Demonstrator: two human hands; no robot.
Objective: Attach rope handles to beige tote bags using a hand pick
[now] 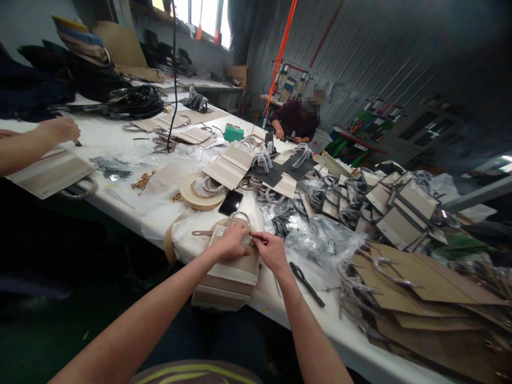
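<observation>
L hand (233, 241) + R hand (273, 250): pinch on bag (230, 280)

The long white surface (100, 137) is carrying a stack of beige bag panels (230, 280) at its near edge. A tape roll (199, 196), a black phone (231, 202) and gold fittings (143, 181) are lying behind the stack. A black-handled tool (307, 284), clear plastic bags (320, 240) and brown panels (424, 288) are lying to its right.
</observation>
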